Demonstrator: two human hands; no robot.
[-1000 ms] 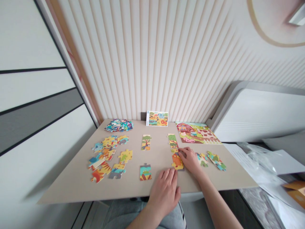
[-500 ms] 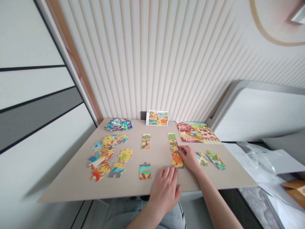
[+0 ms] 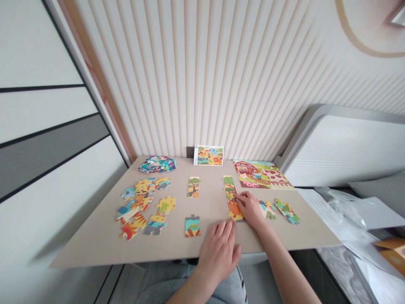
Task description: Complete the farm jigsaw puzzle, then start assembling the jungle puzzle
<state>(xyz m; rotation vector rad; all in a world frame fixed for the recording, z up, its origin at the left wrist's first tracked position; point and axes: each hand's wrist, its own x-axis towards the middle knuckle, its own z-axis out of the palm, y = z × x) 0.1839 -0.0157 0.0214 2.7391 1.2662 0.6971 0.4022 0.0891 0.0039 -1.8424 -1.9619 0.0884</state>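
A narrow column of joined jigsaw puzzle pieces (image 3: 228, 183) stands right of the table's middle, with a green tree at its top and a lion lower down. My right hand (image 3: 250, 207) is at the column's right edge, its fingertips pressed on the lion puzzle piece (image 3: 233, 207) and hiding part of it. Flat beside the column's lower end lies my left hand (image 3: 220, 245), fingers stretched out, its tips close to or touching the bottom piece. To the left are a joined tree strip (image 3: 193, 187) and a crocodile piece (image 3: 193, 226), apart from each other.
Loose yellow and orange pieces (image 3: 134, 207) spread over the table's left side, with a blue-purple pile (image 3: 157, 164) behind. A picture card (image 3: 209, 155) leans on the wall. A farm picture (image 3: 261, 174) lies at back right; a few pieces (image 3: 287, 211) sit right of my hand.
My right fingertips have shifted slightly left, further onto the column. My left hand has stayed in place, and the pieces look unmoved.
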